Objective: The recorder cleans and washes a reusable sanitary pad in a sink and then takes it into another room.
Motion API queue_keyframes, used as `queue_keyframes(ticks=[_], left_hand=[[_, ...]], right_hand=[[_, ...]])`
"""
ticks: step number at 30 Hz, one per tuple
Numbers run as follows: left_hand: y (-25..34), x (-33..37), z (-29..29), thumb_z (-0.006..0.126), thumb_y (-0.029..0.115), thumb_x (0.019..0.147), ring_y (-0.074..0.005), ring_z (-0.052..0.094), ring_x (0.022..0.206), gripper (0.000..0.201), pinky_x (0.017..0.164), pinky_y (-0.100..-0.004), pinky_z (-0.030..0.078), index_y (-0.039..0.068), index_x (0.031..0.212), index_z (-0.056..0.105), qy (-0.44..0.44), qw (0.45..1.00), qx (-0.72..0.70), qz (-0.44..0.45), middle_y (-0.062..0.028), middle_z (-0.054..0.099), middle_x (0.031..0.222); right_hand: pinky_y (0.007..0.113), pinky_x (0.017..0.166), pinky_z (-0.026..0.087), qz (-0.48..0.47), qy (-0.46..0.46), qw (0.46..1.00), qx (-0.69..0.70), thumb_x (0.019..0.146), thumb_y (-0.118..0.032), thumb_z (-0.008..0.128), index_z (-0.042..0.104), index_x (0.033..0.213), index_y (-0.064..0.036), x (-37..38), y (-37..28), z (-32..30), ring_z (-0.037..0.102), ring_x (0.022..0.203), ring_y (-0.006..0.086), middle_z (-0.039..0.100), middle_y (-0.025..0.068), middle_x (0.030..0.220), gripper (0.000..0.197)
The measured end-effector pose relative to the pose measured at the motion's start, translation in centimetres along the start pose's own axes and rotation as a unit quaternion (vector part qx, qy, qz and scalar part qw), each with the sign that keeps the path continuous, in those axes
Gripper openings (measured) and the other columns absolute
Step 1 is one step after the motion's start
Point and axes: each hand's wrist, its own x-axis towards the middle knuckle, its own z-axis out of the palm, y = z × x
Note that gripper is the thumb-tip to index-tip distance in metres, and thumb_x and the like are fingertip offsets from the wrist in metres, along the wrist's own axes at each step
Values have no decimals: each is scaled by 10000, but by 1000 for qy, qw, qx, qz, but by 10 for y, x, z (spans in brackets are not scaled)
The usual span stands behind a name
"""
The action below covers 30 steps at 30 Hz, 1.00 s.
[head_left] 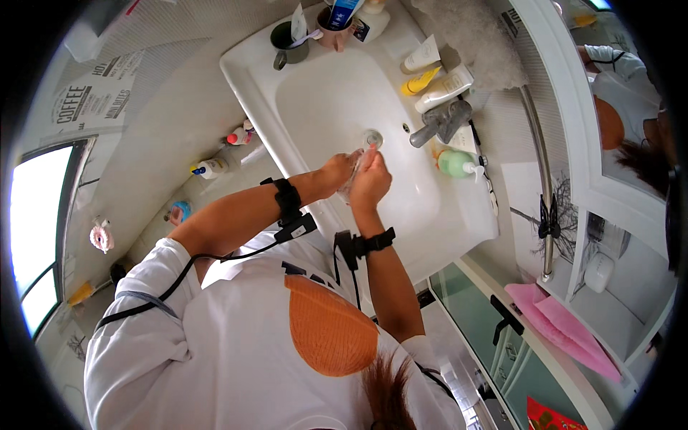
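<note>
Over the white sink (pixel 301 107), near its drain (pixel 371 138), my two hands are brought together. My left hand (pixel 335 173) is closed, its fingers turned in toward the other hand. My right hand (pixel 372 178) is closed too, pressed against the left. A pale, wet-looking patch (pixel 349 188) shows between them; whether it is foam, a thin cloth or something else I cannot make out. The fingers partly hide one another. The grey faucet (pixel 446 123) stands right of my hands, with a green pump bottle (pixel 456 163) beside it.
Tubes, one a yellow tube (pixel 421 82), lie along the sink's right ledge. A dark cup (pixel 289 50) and a pink cup (pixel 335 34) stand at the far rim. A pink towel (pixel 555 326) hangs at the lower right. Black cables (pixel 208 256) run from wrist straps along my arms.
</note>
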Motion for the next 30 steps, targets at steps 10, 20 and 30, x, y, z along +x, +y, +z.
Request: queue_keyframes(ticks=[10, 20, 30], left_hand=[[-33, 24, -23, 432, 497, 837, -155, 500, 663, 523, 607, -276, 437, 10, 989, 548, -92, 917, 217, 322, -61, 550, 793], [7, 1, -5, 457, 501, 825, -131, 511, 681, 530, 555, -274, 431, 5, 987, 548, -57, 998, 7, 28, -62, 551, 826], [-29, 29, 4, 354, 318, 883, -218, 566, 744, 363, 612, -326, 459, 10, 983, 518, -36, 991, 89, 90, -98, 569, 870]], right_hand=[[342, 486, 419, 53, -22, 995, 79, 870, -259, 457, 573, 730, -9, 8, 0, -7, 534, 501, 273, 576, 133, 607, 309], [266, 560, 439, 165, -167, 936, 262, 888, -347, 415, 610, 823, 32, 12, 13, -27, 566, 604, 135, 621, 116, 676, 431], [384, 466, 423, 41, 1, 999, 20, 879, -370, 384, 571, 656, -60, 4, -8, -14, 542, 495, 307, 549, 135, 540, 425]])
